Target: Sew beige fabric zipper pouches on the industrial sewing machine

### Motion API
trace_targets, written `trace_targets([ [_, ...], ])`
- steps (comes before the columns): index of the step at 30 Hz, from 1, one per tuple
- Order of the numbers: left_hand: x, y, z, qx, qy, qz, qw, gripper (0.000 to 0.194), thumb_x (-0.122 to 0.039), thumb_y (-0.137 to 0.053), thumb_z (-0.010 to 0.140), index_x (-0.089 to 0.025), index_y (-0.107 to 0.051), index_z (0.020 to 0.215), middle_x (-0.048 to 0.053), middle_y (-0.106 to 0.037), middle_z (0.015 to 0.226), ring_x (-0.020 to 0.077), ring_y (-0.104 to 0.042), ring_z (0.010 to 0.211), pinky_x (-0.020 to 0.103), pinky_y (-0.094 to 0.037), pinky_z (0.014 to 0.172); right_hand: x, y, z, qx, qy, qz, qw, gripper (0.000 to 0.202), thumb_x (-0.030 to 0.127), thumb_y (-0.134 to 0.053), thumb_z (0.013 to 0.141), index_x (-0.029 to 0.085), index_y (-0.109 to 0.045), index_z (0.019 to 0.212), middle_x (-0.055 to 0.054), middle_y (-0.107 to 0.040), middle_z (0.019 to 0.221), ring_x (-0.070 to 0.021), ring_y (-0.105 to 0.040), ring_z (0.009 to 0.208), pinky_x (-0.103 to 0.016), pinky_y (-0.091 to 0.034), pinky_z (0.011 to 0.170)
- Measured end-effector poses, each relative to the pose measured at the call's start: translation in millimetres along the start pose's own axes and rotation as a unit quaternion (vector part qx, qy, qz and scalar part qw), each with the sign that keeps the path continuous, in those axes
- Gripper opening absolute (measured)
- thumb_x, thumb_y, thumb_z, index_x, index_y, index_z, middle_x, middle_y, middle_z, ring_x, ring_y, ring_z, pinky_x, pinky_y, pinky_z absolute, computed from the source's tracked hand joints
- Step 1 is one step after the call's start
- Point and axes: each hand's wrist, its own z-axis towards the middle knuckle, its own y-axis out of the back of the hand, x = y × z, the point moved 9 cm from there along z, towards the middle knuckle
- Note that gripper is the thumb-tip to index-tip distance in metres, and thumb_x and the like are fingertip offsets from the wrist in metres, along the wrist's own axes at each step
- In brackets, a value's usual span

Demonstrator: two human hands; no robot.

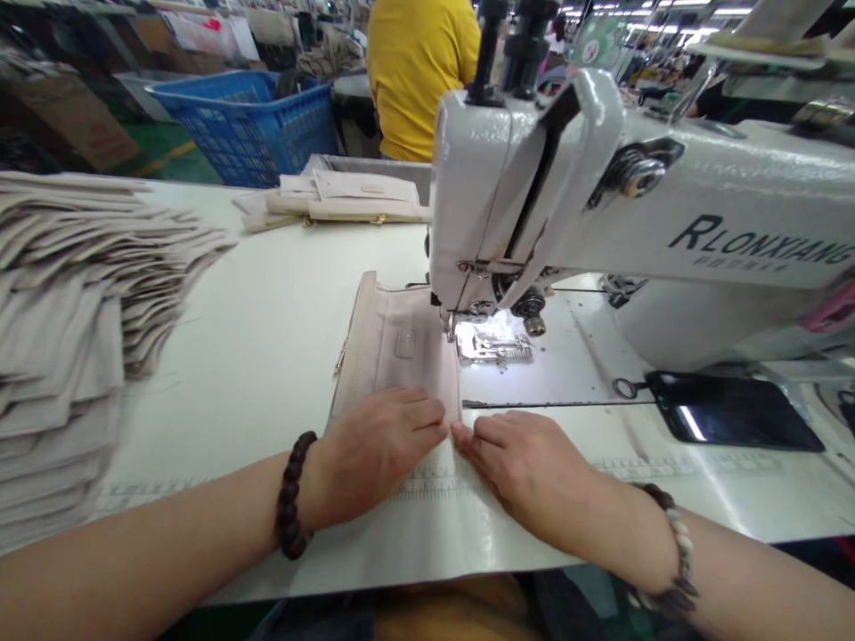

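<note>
A pale beige fabric pouch piece lies on the sewing table, its right edge beside the presser foot of the sewing machine. It has a small stitched label patch, and a zipper pull shows at its left side. My left hand rests on the near part of the piece, fingers closed together at its lower right corner. At that same corner, my right hand has thumb and fingertips pinched on the edge. The fingertips of both hands almost meet. My left palm hides the pouch's lower left part.
A tall stack of beige fabric pieces covers the table's left side. More zippered pieces lie behind the machine head. A phone and small scissors sit at right. Beyond the table are a blue basket and a person in yellow.
</note>
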Motion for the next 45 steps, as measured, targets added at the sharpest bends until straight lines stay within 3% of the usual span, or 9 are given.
trace_targets([
  [5, 13, 4.0, 9, -0.019, -0.007, -0.002, 1.000, 0.019, -0.007, -0.041, 0.083, -0.010, -0.060, 0.079, 0.005, -0.056, 0.075, 0.0168, -0.048, 0.069, 0.030, -0.046, 0.068, -15, -5, 13, 0.023, -0.005, -0.017, 1.000, 0.013, 0.012, -0.044, 0.084, 0.013, -0.056, 0.079, -0.001, -0.056, 0.067, -0.0122, -0.043, 0.053, -0.029, -0.023, 0.048],
  [9, 26, 8.7, 14, -0.043, -0.005, 0.008, 0.999, 0.018, -0.009, -0.043, 0.084, -0.011, -0.060, 0.081, 0.004, -0.057, 0.075, 0.0157, -0.048, 0.068, 0.027, -0.044, 0.066, -26, -4, 18, -0.005, -0.016, -0.025, 1.000, 0.015, 0.014, -0.042, 0.086, 0.013, -0.056, 0.081, -0.001, -0.054, 0.065, -0.0117, -0.041, 0.052, -0.029, -0.019, 0.048],
  [17, 48, 8.1, 28, -0.021, 0.002, 0.039, 0.999, 0.017, -0.008, -0.044, 0.084, -0.013, -0.060, 0.080, 0.002, -0.057, 0.076, 0.0145, -0.050, 0.071, 0.025, -0.043, 0.071, -43, 3, 27, -0.087, -0.022, -0.047, 0.995, 0.029, 0.019, -0.032, 0.092, 0.012, -0.059, 0.085, -0.001, -0.050, 0.058, -0.0098, -0.036, 0.049, -0.029, -0.016, 0.048],
  [28, 78, 7.1, 43, 0.005, 0.056, 0.073, 0.996, 0.019, -0.010, -0.045, 0.085, -0.015, -0.062, 0.092, 0.002, -0.063, 0.091, 0.0156, -0.055, 0.086, 0.027, -0.044, 0.078, -51, 0, 27, -0.079, -0.044, -0.017, 0.996, 0.028, 0.022, -0.035, 0.090, 0.013, -0.061, 0.090, -0.001, -0.052, 0.061, -0.0110, -0.038, 0.051, -0.028, -0.020, 0.050],
  [45, 84, 8.4, 46, -0.010, 0.059, 0.096, 0.994, 0.017, -0.011, -0.051, 0.081, -0.015, -0.065, 0.090, 0.004, -0.065, 0.092, 0.0177, -0.058, 0.084, 0.030, -0.047, 0.077, -54, 1, 28, -0.078, -0.065, -0.002, 0.995, 0.028, 0.022, -0.035, 0.089, 0.014, -0.062, 0.089, 0.000, -0.051, 0.059, -0.0105, -0.037, 0.049, -0.027, -0.017, 0.049],
])
